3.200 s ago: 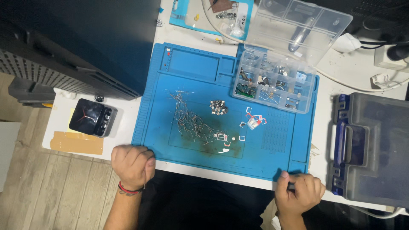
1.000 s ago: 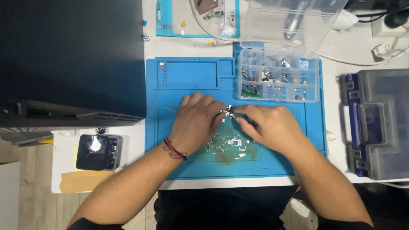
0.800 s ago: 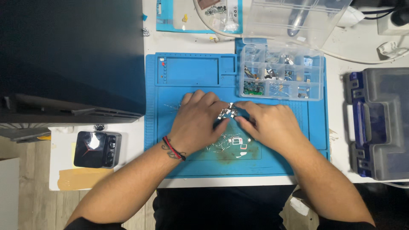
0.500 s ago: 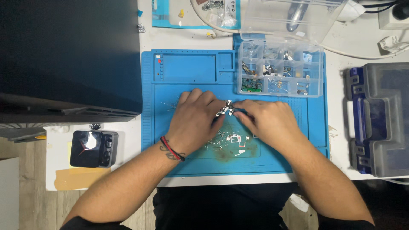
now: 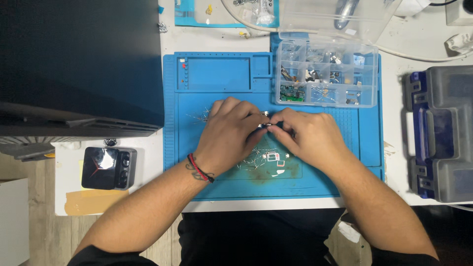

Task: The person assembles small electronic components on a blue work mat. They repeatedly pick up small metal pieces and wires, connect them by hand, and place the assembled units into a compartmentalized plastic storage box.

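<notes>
Both hands came onto mat (image 5: pixel 221 81): left hand (image 5: pixel 229 133), right hand (image 5: pixel 308 135) pinching one metal part (image 5: pixel 264 125)

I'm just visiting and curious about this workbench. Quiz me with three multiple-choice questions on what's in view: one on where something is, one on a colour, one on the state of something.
1. Where is the clear compartment box?
A. on the far right part of the blue mat
B. on the floor
C. on the grey case

2. What colour is the mat under the hands?
A. green
B. blue
C. white

3. How do the left hand and right hand stand?
A. far apart at the mat's edges
B. resting on the grey case
C. close together over the mat, fingertips meeting at small metal parts

Answers: 1 A, the box lies on the mat's far right corner. 2 B, the mat is plainly blue. 3 C, both hands' fingers meet mid-mat.
</notes>
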